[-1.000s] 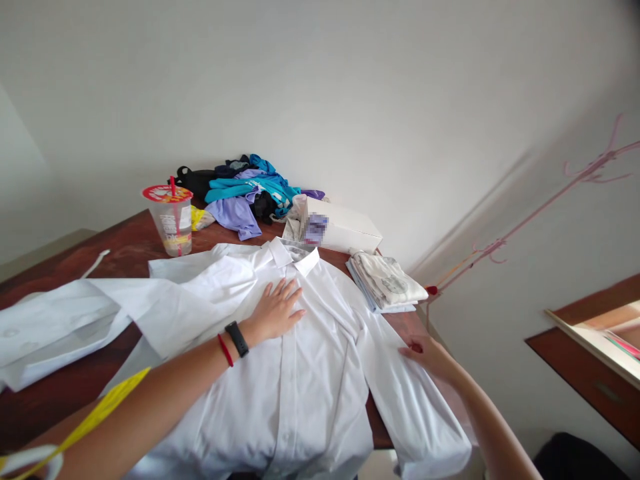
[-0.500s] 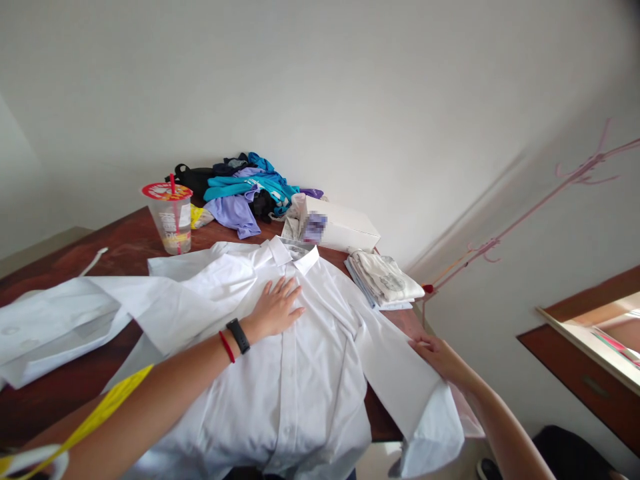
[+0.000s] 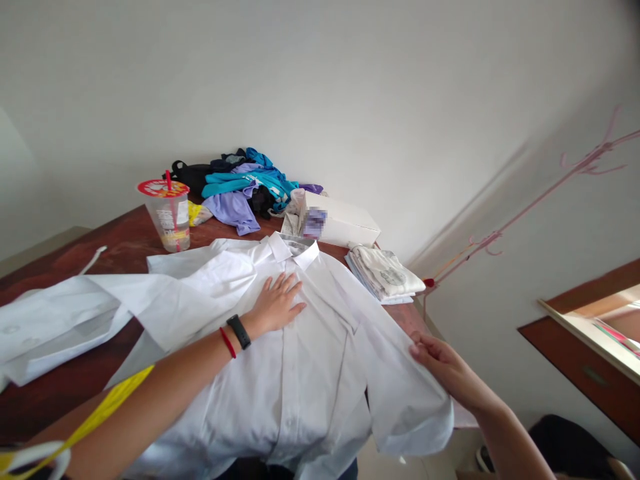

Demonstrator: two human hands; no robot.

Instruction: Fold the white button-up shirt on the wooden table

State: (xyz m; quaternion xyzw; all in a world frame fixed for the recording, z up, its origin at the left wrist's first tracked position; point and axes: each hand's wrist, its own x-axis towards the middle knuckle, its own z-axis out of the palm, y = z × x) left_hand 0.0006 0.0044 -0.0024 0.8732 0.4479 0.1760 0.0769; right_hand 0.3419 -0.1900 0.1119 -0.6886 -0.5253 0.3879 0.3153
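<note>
A white button shirt (image 3: 300, 373) lies front up on the dark wooden table (image 3: 60, 387), collar toward the wall. My left hand (image 3: 277, 303) rests flat with spread fingers on the shirt's chest just below the collar; a black band and a red cord sit on that wrist. My right hand (image 3: 443, 363) pinches the edge of the shirt's right sleeve (image 3: 405, 393) at the table's right edge and holds it slightly raised. The shirt's other sleeve (image 3: 65, 320) stretches out to the left across the table.
A plastic cup with a red lid and straw (image 3: 169, 213) stands behind the shirt. A heap of blue, purple and black clothes (image 3: 245, 187), a white box (image 3: 340, 227) and a folded stack of garments (image 3: 385, 280) lie at the back right. A yellow tape (image 3: 100, 410) hangs near my left arm.
My right hand has gathered the right sleeve's edge and lifted it a little off the table's edge; the sleeve now bunches and folds inward. My left hand stayed flat on the chest.
</note>
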